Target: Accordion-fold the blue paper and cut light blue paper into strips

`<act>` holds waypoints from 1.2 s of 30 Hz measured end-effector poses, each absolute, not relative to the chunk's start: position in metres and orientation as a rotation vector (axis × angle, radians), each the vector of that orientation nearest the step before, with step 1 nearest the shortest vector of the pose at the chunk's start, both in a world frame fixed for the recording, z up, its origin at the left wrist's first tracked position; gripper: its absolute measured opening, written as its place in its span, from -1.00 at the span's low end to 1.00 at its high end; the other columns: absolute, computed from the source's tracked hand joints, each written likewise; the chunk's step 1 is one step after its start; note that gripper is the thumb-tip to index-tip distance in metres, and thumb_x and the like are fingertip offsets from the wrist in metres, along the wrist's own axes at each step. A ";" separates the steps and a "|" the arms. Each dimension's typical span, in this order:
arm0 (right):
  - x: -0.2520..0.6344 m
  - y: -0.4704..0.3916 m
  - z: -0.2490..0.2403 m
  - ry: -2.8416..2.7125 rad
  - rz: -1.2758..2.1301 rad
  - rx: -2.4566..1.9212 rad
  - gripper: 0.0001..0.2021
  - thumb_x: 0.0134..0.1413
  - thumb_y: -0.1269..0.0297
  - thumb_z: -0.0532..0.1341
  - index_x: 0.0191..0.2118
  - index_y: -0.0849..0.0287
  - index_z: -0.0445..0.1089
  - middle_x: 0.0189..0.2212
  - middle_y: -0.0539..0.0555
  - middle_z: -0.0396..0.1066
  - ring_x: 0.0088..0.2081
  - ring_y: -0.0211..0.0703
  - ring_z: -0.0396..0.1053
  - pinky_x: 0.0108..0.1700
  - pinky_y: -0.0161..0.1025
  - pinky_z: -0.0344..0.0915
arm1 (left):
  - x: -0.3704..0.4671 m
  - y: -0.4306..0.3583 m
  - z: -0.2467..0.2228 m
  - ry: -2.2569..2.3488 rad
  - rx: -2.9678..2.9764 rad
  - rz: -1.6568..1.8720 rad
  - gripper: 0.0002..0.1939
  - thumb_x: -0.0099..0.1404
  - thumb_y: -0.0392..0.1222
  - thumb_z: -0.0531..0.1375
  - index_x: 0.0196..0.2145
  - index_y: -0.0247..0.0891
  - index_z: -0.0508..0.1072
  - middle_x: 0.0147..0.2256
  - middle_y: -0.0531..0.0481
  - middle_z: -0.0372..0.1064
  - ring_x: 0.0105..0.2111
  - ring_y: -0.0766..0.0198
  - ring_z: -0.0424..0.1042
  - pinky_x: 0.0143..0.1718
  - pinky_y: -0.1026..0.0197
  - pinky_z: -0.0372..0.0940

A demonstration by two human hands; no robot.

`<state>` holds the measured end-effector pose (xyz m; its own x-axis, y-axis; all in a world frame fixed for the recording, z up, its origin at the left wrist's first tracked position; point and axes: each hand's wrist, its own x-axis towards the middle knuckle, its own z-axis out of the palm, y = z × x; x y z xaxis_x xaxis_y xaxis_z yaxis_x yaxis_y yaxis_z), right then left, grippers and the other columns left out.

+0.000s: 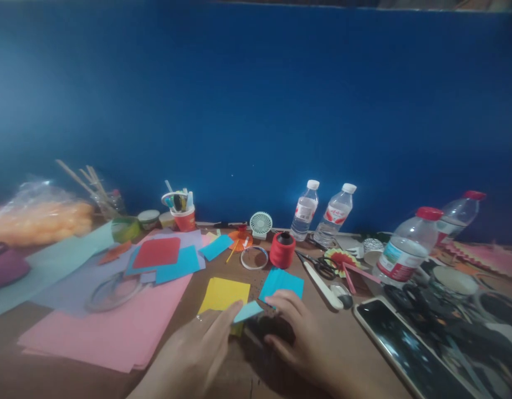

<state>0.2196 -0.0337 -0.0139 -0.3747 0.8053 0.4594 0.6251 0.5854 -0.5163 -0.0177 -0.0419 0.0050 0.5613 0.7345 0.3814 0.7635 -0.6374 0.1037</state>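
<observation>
A small folded piece of light blue paper (247, 312) juts out from the fingers of my left hand (198, 341), which seems to pinch it at its left end. My right hand (301, 339) is just to the right, thumb and fingers curved and apart, with nothing visible between them. Its fingertips come close to the paper's right end; I cannot tell whether they touch. Behind my left fingers lies a yellow paper sheet (225, 293), partly covered. A bright blue square of paper (283, 282) lies behind my right fingers, its near edge hidden.
Stacked coloured sheets, pink paper (110, 338) lowest, spread to the left. A red thread spool (282, 250), a small fan (261, 224) and water bottles (305, 211) stand behind. A white-handled cutter (322, 285), scissors (324, 267) and a phone (409, 349) lie to the right.
</observation>
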 end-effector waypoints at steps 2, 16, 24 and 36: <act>0.218 -0.035 -0.018 -2.058 0.486 -1.043 -0.59 -0.01 0.39 0.18 0.02 0.12 0.23 -0.07 0.13 0.31 -0.22 -0.17 0.33 -0.19 -0.27 0.29 | -0.006 -0.040 0.012 -1.508 -2.870 -0.705 -0.60 0.29 -0.32 -0.05 0.06 -0.10 0.24 -0.17 -0.01 0.45 -0.20 0.17 0.45 -0.23 0.20 0.35; 0.234 -0.019 -0.005 -2.781 0.153 -0.760 -0.85 0.02 0.41 0.12 -0.51 0.14 0.35 -0.48 -0.01 0.40 -0.37 -0.21 0.27 -0.37 -0.28 0.12 | -0.043 -0.014 -0.021 -1.506 -2.828 -0.066 -0.52 0.22 -0.06 0.13 0.08 -0.20 0.29 0.08 -0.17 0.28 0.04 -0.07 0.28 0.01 -0.10 0.20; 0.221 -0.028 -0.014 -2.680 0.405 -0.602 -0.74 0.15 0.13 0.09 -0.40 0.17 0.39 -0.46 0.01 0.40 -0.39 -0.21 0.27 -0.38 -0.25 0.16 | -0.030 -0.026 -0.006 -1.221 -2.768 -0.062 -0.75 0.30 -0.24 0.03 -0.13 -0.19 0.43 -0.19 -0.09 0.43 -0.17 0.13 0.39 -0.14 0.11 0.25; 0.224 -0.019 -0.020 -2.411 0.444 -1.467 -0.81 0.02 0.30 0.27 -0.19 0.11 0.36 -0.28 0.03 0.35 -0.22 -0.02 0.25 -0.24 -0.12 0.19 | 0.003 -0.021 -0.009 -1.057 -2.890 -0.121 -0.63 0.26 -0.04 0.12 -0.01 -0.22 0.34 -0.09 -0.08 0.38 -0.16 0.11 0.37 -0.16 0.09 0.26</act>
